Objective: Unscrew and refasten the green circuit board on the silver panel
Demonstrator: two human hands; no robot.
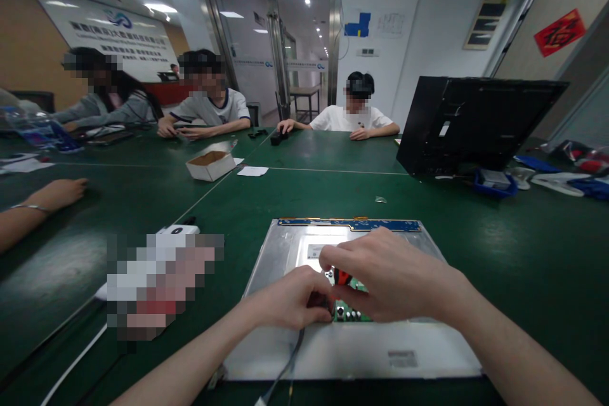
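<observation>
A metal display panel (380, 355) lies flat on the green table before me, with a narrow blue circuit strip (385, 226) along its far edge. On the panel's middle sits a green circuit board (353, 313), partly covered by my hands. My right hand (387, 273) is closed around a red-and-black handle (341, 276), which looks like a screwdriver; its tip is hidden. My left hand (304, 298) presses its fingers together at the board's left side; what they hold is hidden. A dark cable (295, 355) runs from beneath that hand toward me.
A partly blurred white power strip (178, 231) with cords lies left. Beyond are an open white box (212, 163), paper (253, 171) and a black monitor housing (476, 127) beside a blue tray (495, 185). Another person's hand (61, 196) rests at left; several people sit around the table.
</observation>
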